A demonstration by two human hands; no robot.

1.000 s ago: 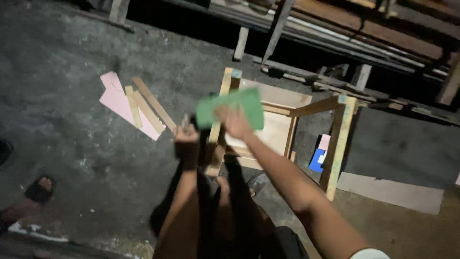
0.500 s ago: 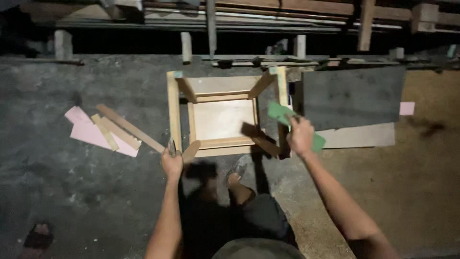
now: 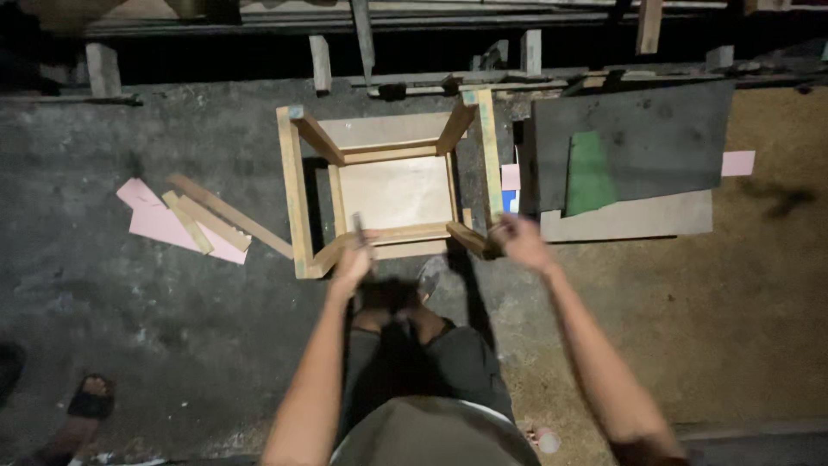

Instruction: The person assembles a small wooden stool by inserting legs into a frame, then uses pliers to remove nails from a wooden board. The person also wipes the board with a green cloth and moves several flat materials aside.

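1. An upturned pale wooden stool frame with a square plywood seat panel (image 3: 392,185) is sitting in the middle of the frame on the dark concrete floor (image 3: 172,302), its four legs pointing up toward the viewer.
2. The left hand (image 3: 354,259) is gripping the near rail at the lower left corner of the stool, fingers curled tight; something thin and dark seems to be sticking up from the fist, but I cannot tell what it is.
3. The right hand (image 3: 520,242) is resting at the lower right leg, fingers loosely bent around the wood; it is blurred, so I cannot tell whether it is really clamping the leg.
4. To my eye, holding both near corners like this is working best with even pressure on each side, so the frame is staying square and not rocking on the rough ground.
5. A green sheet (image 3: 590,173) is lying on a dark grey board (image 3: 655,129) at the upper right, well apart from the stool.
6. Pink sheets with loose wooden strips (image 3: 194,220) are lying at the left.
7. A sandalled foot (image 3: 86,401) of another person is showing at the lower left edge.
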